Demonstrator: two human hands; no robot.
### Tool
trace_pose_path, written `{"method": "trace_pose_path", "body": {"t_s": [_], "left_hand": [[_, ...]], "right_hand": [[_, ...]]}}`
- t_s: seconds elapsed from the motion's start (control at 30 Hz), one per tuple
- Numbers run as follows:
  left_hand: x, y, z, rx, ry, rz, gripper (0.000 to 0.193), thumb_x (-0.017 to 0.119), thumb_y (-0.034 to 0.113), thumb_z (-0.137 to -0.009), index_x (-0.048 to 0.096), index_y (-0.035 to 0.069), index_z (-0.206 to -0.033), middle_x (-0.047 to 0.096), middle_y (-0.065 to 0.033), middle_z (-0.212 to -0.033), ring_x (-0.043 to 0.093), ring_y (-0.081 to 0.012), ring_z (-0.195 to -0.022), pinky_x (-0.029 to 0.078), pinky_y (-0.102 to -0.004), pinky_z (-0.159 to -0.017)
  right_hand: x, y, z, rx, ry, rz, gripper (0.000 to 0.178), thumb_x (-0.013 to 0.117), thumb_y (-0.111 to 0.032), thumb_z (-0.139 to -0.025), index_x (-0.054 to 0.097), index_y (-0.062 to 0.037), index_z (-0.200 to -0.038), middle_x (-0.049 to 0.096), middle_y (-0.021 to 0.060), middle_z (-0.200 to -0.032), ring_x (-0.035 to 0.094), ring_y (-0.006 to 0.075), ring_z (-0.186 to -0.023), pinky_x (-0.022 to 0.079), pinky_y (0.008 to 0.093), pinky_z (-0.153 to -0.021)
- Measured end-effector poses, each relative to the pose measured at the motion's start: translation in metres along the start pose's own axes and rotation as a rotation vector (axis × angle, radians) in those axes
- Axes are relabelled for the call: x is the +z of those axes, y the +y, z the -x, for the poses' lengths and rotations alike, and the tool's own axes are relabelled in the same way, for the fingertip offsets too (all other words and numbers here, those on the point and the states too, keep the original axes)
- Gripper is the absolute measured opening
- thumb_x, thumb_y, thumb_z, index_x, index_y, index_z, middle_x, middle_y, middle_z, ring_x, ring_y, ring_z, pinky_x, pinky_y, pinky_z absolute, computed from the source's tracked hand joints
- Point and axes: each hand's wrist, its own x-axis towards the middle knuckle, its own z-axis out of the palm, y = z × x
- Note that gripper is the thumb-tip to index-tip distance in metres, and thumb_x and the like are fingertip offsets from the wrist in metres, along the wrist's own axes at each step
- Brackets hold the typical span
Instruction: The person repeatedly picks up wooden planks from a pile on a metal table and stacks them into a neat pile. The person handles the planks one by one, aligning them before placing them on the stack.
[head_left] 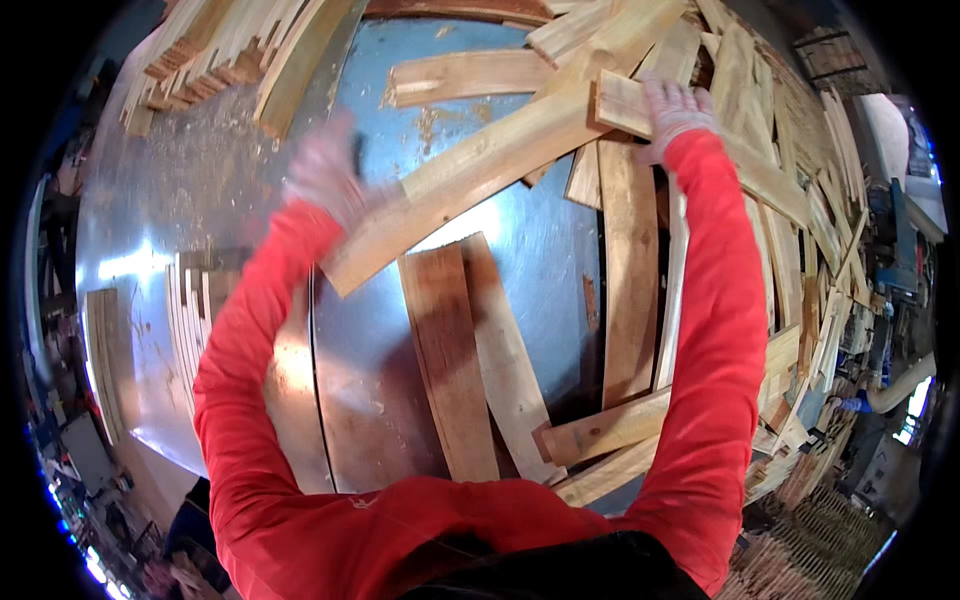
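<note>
My left hand point(328, 168), smeared by motion, is beside the near left end of a long light-brown wooden board point(480, 178). Its thumb stands apart from the fingers, and I cannot tell whether it touches the wood. That board slants up to the right across the metal table. At its upper right, my right hand point(680, 118) closes over another wooden board point(622, 103), whose squared end pokes out left of the fingers and overlaps the long board. My palm hides part of it. Both hands seem to wear thin pale gloves.
Two boards point(452, 360) lie on the metal table point(375, 430) close to my body. A big jumbled heap of boards point(745, 90) fills the right side. Stacked strips point(215, 50) stand at far left, and more strips point(185, 310) near my left forearm. A seam crosses the tabletop.
</note>
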Motion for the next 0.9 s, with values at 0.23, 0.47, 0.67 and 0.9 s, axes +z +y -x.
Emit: {"method": "trace_pose_path", "body": {"t_s": [0.23,0.47,0.67,0.9], "left_hand": [[-0.016,0.024,0.078,-0.221,-0.463,0.075,0.095,0.080,0.051,-0.062,0.043,0.007,-0.137,0.053,-0.0215,-0.133,0.056,-0.0357,-0.116,0.045,-0.0427,-0.097],[-0.045,-0.018,0.069,-0.461,-0.540,0.629,0.065,0.058,0.064,-0.082,0.066,0.006,-0.110,0.071,-0.0143,-0.087,0.068,-0.0296,-0.084,0.050,-0.0396,-0.082],[-0.048,0.012,0.222,-0.708,-0.831,2.338,0.053,0.044,0.043,-0.098,0.047,-0.004,-0.123,0.042,0.0006,-0.058,0.039,-0.0110,-0.047,0.031,-0.0280,-0.043],[-0.023,0.083,0.358,-0.578,-0.630,2.824,0.063,0.048,0.051,-0.094,0.046,-0.004,-0.125,0.047,-0.0042,-0.063,0.046,-0.0182,-0.050,0.039,-0.0283,-0.047]], "right_hand": [[-0.003,-0.046,0.087,-0.336,-0.006,-0.092,0.086,0.060,-0.008,-0.076,0.020,-0.0122,-0.151,0.036,0.0164,-0.149,0.031,0.0394,-0.138,0.025,0.0452,-0.115],[0.027,-0.106,0.336,-0.904,0.149,-0.274,0.051,0.058,-0.024,-0.084,0.049,-0.0141,-0.133,0.047,0.0113,-0.140,0.042,0.0327,-0.131,0.032,0.0505,-0.111],[0.018,-0.153,0.396,-0.383,0.404,-0.790,0.064,0.066,-0.030,-0.079,0.047,-0.0052,-0.136,0.042,0.0225,-0.143,0.045,0.0357,-0.130,0.034,0.0478,-0.109],[-0.025,-0.300,0.450,-0.045,-0.177,-0.722,0.114,0.076,-0.050,-0.067,0.014,-0.0054,-0.152,0.021,0.0268,-0.152,0.030,0.0427,-0.136,0.032,0.0453,-0.110]]}}
